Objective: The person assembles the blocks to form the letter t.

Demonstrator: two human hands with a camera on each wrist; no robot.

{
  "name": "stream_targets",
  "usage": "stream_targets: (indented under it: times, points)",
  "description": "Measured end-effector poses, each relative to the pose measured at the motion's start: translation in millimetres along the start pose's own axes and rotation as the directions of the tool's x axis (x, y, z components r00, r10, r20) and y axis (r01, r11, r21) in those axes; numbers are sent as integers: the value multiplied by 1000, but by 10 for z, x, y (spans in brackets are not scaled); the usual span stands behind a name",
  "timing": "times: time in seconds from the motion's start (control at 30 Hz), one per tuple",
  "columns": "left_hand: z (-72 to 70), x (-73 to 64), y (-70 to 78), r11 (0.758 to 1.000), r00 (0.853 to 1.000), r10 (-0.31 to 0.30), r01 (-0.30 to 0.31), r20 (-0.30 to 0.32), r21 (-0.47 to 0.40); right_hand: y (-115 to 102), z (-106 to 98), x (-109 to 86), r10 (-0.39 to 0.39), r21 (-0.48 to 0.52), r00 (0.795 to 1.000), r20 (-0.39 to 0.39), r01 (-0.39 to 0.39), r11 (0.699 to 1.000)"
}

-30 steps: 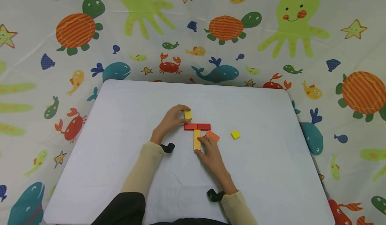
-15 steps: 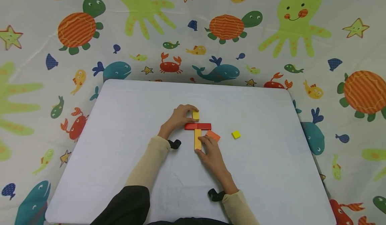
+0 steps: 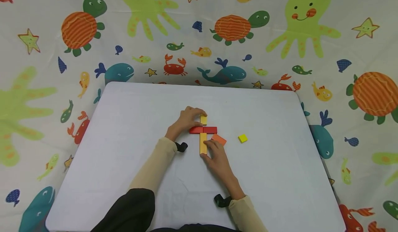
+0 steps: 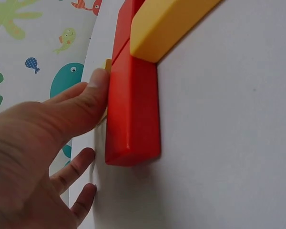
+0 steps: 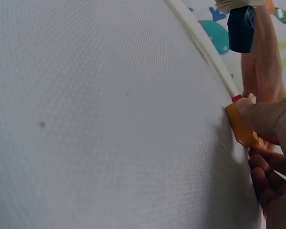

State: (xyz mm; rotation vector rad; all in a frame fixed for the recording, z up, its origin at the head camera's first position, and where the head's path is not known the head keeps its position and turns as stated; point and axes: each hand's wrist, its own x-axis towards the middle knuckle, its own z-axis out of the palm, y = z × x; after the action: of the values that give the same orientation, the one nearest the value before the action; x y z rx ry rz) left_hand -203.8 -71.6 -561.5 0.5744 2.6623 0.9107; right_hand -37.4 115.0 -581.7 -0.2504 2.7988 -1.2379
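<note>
Two red blocks (image 3: 210, 130) lie end to end as a crosswise bar on the white table. Below their joint, a long yellow block (image 3: 203, 138) runs toward the person, making a T. My left hand (image 3: 185, 120) pinches a small yellow block (image 3: 203, 120) between thumb and fingers just beyond the bar, in line with the long block. In the left wrist view this block is mostly hidden behind the thumb (image 4: 97, 83) and the red block (image 4: 133, 109). My right hand (image 3: 218, 157) holds the long yellow block at its near end and side, with the thumb on it in the right wrist view.
An orange block (image 3: 219, 139) lies tilted beside the right fingers, close to the bar. Farther right is a small bright yellow block (image 3: 243, 138). The white table (image 3: 280, 176) has a sea-animal printed cloth (image 3: 186, 18) behind and around it.
My left hand has slid the small yellow block to the right, from above the bar's left part to above its middle joint. My right hand stays in place on the long yellow block.
</note>
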Motion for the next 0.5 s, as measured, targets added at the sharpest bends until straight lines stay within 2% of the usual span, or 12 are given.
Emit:
stream_targets:
  times: [0.2,0.5]
  points:
    - [-37,2,0,999,1000,-3,3,-3,-32,-23,13,1,10,-8,1000,-5,-10,1000]
    - [-38,1,-34,1000,998,-4,3,-61,-18,-71,16,11,3,-26,1000,-13,-3,1000]
